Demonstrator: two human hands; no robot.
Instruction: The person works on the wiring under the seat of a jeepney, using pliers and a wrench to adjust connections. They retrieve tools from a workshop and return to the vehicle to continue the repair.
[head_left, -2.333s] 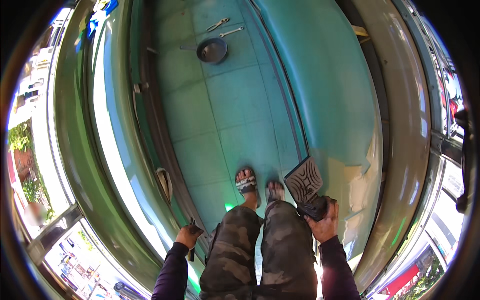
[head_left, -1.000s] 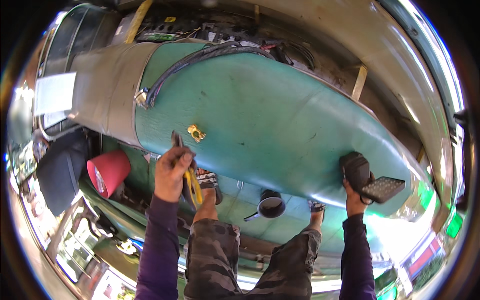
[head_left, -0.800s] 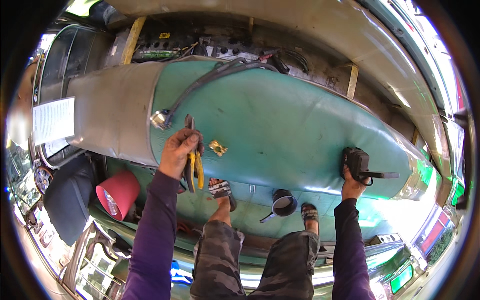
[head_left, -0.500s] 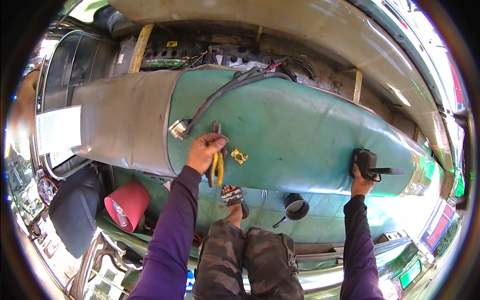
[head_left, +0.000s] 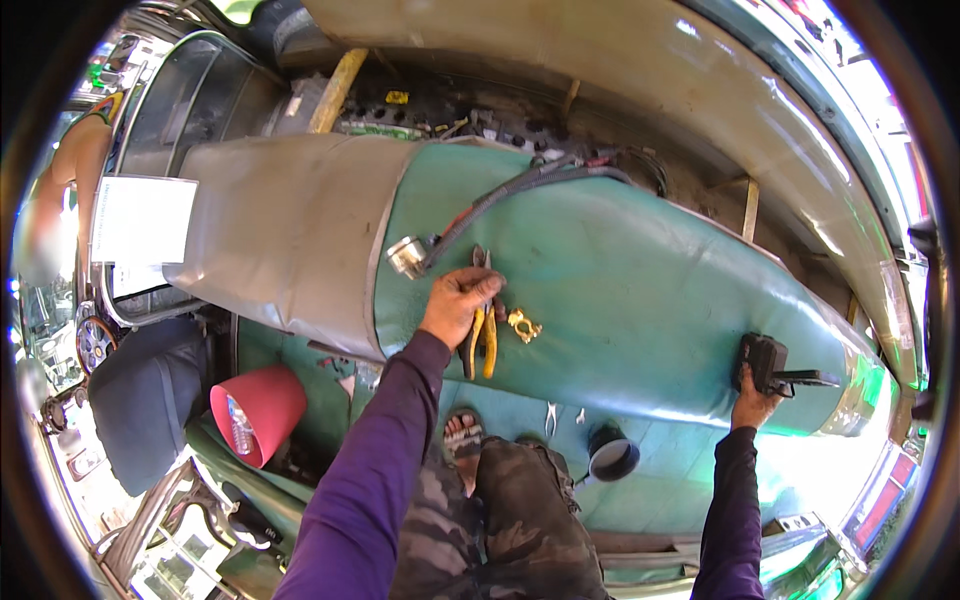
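My left hand (head_left: 462,303) is closed round pliers with yellow handles (head_left: 490,345), their dark jaws pointing away from me over the green padded seat (head_left: 600,270). Just right of the handles a brass battery terminal clamp (head_left: 524,325) lies on the seat. Beyond that hand, a silver cylindrical part (head_left: 407,256) sits at the end of a dark sheathed cable bundle (head_left: 500,190). My right hand (head_left: 755,405) grips a black boxy device (head_left: 763,362) at the seat's right end; a flat dark piece sticks out from its side. Some of the right-hand fingers are hidden behind it.
Behind the seat lies a compartment with batteries (head_left: 380,130) and wooden props (head_left: 338,90). On the floor are a black pot-like container (head_left: 613,456), small metal tools (head_left: 551,418) and a red bucket (head_left: 258,415) holding a clear bottle. Another person's arm (head_left: 85,165) shows at far left.
My view has shifted, so the seat and its things appear further right and lower. Both hands keep their holds. Small metal tools on the floor show more fully, and my legs have shifted.
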